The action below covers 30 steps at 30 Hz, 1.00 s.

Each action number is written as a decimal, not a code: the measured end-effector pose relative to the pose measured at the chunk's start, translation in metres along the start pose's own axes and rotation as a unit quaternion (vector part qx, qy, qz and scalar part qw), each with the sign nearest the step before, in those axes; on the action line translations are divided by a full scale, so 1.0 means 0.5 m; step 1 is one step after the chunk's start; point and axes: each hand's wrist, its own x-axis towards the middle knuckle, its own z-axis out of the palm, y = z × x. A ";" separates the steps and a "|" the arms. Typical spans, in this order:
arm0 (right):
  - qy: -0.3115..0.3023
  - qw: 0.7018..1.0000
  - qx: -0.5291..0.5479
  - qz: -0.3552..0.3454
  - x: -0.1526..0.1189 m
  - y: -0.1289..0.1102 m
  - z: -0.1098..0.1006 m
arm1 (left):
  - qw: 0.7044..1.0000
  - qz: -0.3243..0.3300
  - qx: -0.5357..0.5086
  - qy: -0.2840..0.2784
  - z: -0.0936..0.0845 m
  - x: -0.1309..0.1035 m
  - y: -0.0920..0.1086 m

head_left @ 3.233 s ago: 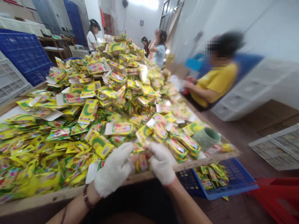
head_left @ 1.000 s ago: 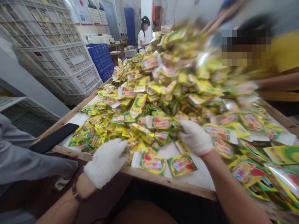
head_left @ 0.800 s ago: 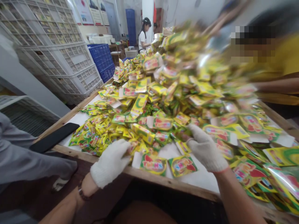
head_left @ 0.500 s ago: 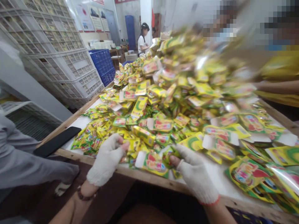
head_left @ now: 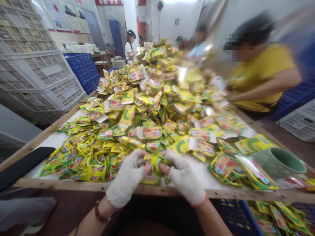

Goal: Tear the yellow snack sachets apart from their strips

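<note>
Head view: the left hand, in a white knit glove, is curled with its bare fingertips pinched onto a small bunch of packets. The right hand, gloved the same way, meets it from the other side, its fingertips closed on the same bunch. The bunch sits between both hands, just above the near wooden edge of the table. Beyond the hands a large heap of yellow and green packets covers the table. A green cup lies on its side to the right. A black phone rests at the left edge. A person in a yellow shirt sits at the far right side.
</note>
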 end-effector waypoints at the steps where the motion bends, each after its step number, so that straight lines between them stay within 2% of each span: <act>1: 0.001 1.000 0.007 -0.005 -0.002 0.001 0.002 | 1.000 -0.003 -0.003 -0.014 0.004 0.003 -0.005; 6: 0.007 0.999 -0.053 -0.001 -0.009 0.003 0.005 | 0.990 0.071 0.121 -0.016 0.006 0.016 -0.023; 11: 0.026 0.986 -0.165 -0.009 -0.009 0.000 -0.019 | 0.988 0.000 0.121 -0.096 0.004 0.028 -0.003; 15: 0.060 0.975 -0.205 -0.056 -0.009 -0.013 -0.034 | 0.988 0.031 0.096 -0.114 0.025 0.040 -0.004; 19: 0.100 0.979 -0.173 -0.039 -0.004 -0.015 -0.045 | 0.988 0.077 0.071 -0.115 0.050 0.055 -0.009; 22: 0.155 0.983 -0.097 -0.020 0.006 -0.015 -0.055 | 0.987 0.098 0.059 -0.114 0.068 0.066 0.010; 23: 0.162 0.984 -0.068 -0.026 0.009 -0.016 -0.059 | 0.986 0.104 0.059 -0.116 0.075 0.069 0.019; 25: 0.138 0.990 -0.018 -0.033 0.013 -0.019 -0.068 | 0.981 0.117 0.080 -0.135 0.087 0.074 0.038; 28: 0.097 0.995 0.014 0.002 0.008 -0.018 -0.083 | 0.952 0.164 0.220 -0.137 0.100 0.079 0.051; 30: 0.129 0.991 -0.005 0.019 -0.003 -0.012 -0.097 | 0.893 0.209 0.385 -0.099 0.106 0.080 0.041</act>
